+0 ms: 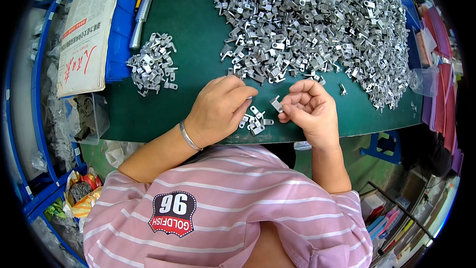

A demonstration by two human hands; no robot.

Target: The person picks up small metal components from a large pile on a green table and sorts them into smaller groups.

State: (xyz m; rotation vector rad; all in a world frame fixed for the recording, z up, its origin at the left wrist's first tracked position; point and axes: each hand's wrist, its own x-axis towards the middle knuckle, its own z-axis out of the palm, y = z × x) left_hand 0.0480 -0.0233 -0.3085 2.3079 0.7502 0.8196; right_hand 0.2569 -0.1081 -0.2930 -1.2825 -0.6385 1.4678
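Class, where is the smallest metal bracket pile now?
In the head view, the smallest pile lies on the green table, between left hand and right hand.

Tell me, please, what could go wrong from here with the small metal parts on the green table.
The metal bracket sits in the fingertips of the right hand, so it might slip. The small cluster lies near the front edge of the green table, so a nudge could send pieces off. Loose parts lie along the near side of the large heap; strays might mix with that cluster.
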